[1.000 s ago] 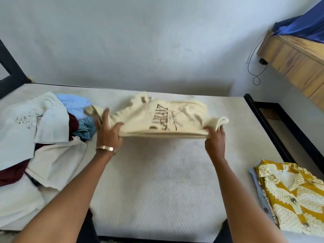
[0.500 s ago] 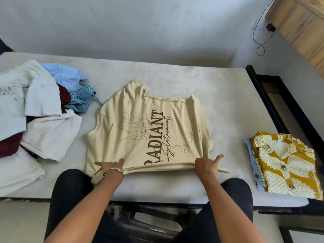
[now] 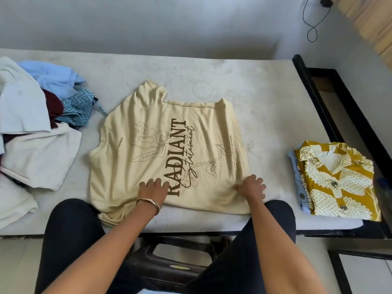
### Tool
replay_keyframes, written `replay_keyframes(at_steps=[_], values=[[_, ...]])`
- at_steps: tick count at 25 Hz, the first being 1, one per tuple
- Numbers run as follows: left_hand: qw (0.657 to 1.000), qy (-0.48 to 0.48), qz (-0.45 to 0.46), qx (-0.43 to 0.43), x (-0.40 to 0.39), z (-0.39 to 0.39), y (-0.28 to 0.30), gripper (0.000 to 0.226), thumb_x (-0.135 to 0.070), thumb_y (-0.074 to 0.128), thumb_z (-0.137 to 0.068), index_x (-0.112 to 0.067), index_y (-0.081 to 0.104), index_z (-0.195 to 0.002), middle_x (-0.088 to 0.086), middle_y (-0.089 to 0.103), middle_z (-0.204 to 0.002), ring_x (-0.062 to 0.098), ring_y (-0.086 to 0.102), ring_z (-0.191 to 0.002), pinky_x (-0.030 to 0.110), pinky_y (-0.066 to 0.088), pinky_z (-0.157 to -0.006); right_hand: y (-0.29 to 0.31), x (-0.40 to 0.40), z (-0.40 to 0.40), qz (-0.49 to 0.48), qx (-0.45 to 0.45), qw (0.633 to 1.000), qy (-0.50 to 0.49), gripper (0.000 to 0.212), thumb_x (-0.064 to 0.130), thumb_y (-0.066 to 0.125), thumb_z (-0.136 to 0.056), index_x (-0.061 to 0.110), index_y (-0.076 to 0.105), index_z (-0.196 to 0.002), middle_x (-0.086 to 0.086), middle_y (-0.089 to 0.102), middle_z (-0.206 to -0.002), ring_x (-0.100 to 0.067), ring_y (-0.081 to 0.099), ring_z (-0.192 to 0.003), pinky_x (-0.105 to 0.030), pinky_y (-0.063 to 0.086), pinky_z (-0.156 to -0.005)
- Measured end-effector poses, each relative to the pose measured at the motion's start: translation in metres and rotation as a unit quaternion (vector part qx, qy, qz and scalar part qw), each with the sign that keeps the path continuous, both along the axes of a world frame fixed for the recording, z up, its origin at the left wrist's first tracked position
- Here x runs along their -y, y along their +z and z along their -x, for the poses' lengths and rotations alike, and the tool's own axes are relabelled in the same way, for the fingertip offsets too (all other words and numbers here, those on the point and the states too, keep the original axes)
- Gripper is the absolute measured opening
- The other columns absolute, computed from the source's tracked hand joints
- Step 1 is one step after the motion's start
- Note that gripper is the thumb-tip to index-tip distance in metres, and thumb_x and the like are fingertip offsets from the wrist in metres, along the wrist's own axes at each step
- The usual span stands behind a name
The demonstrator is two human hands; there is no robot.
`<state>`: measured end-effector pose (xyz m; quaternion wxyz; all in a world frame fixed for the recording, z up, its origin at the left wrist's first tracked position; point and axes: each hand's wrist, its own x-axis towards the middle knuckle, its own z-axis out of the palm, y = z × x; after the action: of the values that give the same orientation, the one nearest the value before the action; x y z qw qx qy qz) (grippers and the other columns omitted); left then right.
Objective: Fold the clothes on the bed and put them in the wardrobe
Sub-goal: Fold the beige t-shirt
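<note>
A cream T-shirt (image 3: 161,132) printed "RADIANT" lies spread flat on the white mattress (image 3: 265,102), its print facing up. My left hand (image 3: 153,190) rests flat on the shirt's lower middle, fingers straight, beside the letter R. My right hand (image 3: 251,186) presses on the shirt's lower right edge with fingers spread. A pile of unfolded clothes (image 3: 36,128) in white, light blue, maroon and teal sits on the left of the bed. A folded yellow patterned shirt (image 3: 339,179) lies on a folded light blue garment at the right.
The black bed frame (image 3: 331,107) runs along the right side. A dark stool (image 3: 169,264) stands between my legs. A wooden unit (image 3: 369,22) and a hanging black cable (image 3: 311,24) are at the upper right. The wardrobe is not in view.
The cream shirt came down from mid-air and now lies flat. Both hands let go of its near edge and moved up onto the fabric, pressing it.
</note>
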<state>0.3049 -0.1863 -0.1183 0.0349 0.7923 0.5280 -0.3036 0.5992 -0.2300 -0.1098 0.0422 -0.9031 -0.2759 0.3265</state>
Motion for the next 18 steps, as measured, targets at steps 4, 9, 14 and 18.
replay_keyframes(at_steps=[4,9,14,18], values=[[0.999,0.030,0.009,0.027,0.010,-0.002,-0.011,0.068,-0.005,0.060,-0.084,-0.025,0.027,-0.140,0.008,0.043,-0.128,0.028,0.047,-0.117,0.043,0.047,-0.086,-0.001,0.007,-0.008,-0.046,0.000,0.998,-0.050,0.014,0.006,0.055,-0.092,0.003,0.050,-0.105,-0.018,0.055,-0.117,-0.034,0.054,-0.100,-0.045,0.043,-0.090],[0.984,-0.005,0.106,0.141,0.009,0.015,-0.016,0.081,0.008,0.040,-0.087,-0.040,0.020,-0.149,0.004,0.049,-0.110,0.026,0.051,-0.103,0.030,0.043,-0.082,0.004,0.001,-0.033,-0.041,0.141,0.988,-0.050,0.031,-0.005,0.048,-0.093,-0.004,0.051,-0.123,-0.027,0.043,-0.130,-0.040,0.044,-0.118,-0.045,0.046,-0.090],[0.890,0.186,0.083,0.408,0.011,0.037,-0.012,0.037,-0.003,0.054,-0.089,-0.024,0.067,-0.117,-0.002,0.060,-0.087,0.010,0.055,-0.068,0.014,0.047,-0.067,-0.005,0.005,0.016,-0.012,0.198,0.948,0.249,0.050,0.012,0.062,-0.090,0.014,0.041,-0.136,-0.018,0.035,-0.141,-0.036,0.029,-0.132,-0.053,0.034,-0.104],[0.817,0.443,-0.152,0.336,-0.008,0.068,-0.011,0.043,-0.010,0.067,-0.082,-0.015,0.058,-0.124,0.019,0.044,-0.128,0.038,0.045,-0.116,0.045,0.042,-0.095,-0.013,-0.001,0.076,-0.044,-0.028,0.878,0.476,0.056,0.050,0.074,-0.079,0.022,0.050,-0.122,-0.006,0.040,-0.133,-0.027,0.031,-0.126,-0.046,0.029,-0.103]])
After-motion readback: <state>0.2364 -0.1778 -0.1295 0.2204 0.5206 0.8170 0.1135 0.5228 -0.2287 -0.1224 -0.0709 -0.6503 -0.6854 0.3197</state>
